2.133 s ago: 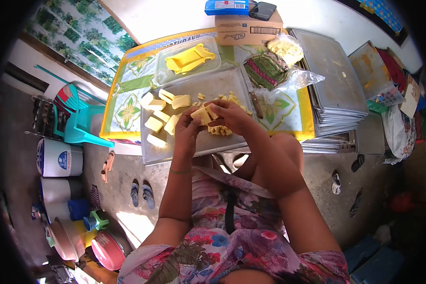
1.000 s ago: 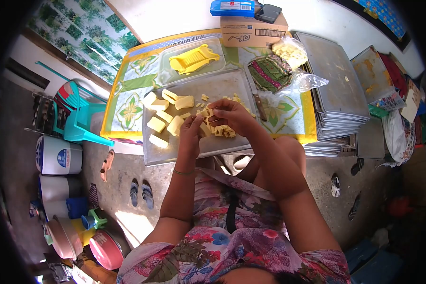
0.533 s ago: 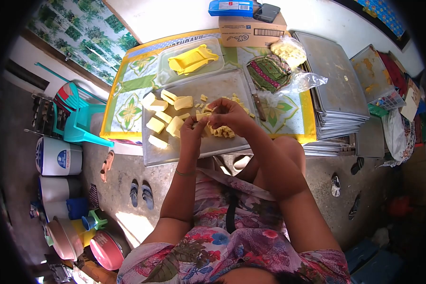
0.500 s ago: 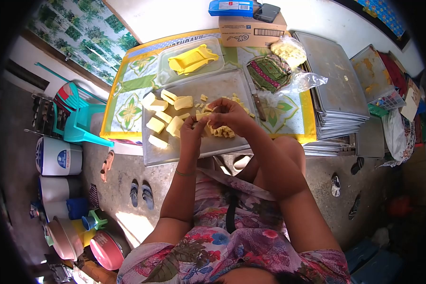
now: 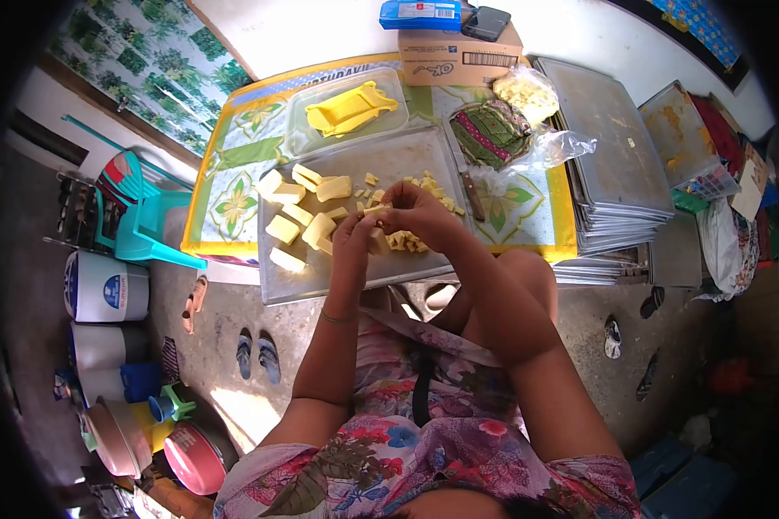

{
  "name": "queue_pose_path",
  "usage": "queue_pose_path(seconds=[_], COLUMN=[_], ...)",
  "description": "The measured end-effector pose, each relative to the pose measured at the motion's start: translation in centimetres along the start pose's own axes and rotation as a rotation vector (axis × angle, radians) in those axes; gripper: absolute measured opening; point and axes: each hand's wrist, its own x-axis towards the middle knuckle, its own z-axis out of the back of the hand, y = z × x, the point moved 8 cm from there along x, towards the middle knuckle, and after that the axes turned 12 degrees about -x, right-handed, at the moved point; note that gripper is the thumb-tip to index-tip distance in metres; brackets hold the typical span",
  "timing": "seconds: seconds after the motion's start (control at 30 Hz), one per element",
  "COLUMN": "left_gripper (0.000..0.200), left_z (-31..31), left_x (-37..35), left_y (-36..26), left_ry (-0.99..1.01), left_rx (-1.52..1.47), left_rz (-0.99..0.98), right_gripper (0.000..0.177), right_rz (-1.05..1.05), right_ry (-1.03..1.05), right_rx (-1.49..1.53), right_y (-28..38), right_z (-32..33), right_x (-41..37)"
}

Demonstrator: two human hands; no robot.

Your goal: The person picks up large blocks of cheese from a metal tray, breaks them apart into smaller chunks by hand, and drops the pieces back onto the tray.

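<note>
Fingers [image 5: 365, 227] of left hand [image 5: 350, 244] and right hand [image 5: 424, 218] pinch pale yellow block [image 5: 375, 210], metal tray [image 5: 346, 278]

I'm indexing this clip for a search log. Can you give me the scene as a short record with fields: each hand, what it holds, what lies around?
left hand: grip pinched on small yellow piece, above metal tray
right hand: pinches the same piece from the other side
below hands: heap of small cut pieces
tray, left part: larger yellow blocks
tray, right rim: knife
behind: yellow plastic tool in clear tray
far right: stack of flat trays
</note>
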Motion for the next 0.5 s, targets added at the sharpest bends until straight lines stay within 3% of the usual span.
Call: queue_pose_path(seconds=[0.4, 0.5], left_gripper=[0.022, 0.022], left_z=[0.27, 0.35], left_x=[0.16, 0.27], left_y=[-0.38, -0.09], left_ry=[0.025, 0.047], left_rx=[0.071, 0.078], left_rz=[-0.012, -0.011], right_gripper=[0.022, 0.021], right_rz=[-0.072, -0.068], right_ry=[0.045, -0.004], right_rx=[0.266, 0.169], right_y=[0.22, 0.3], right_z=[-0.39, -0.22], right_x=[-0.21, -0.17])
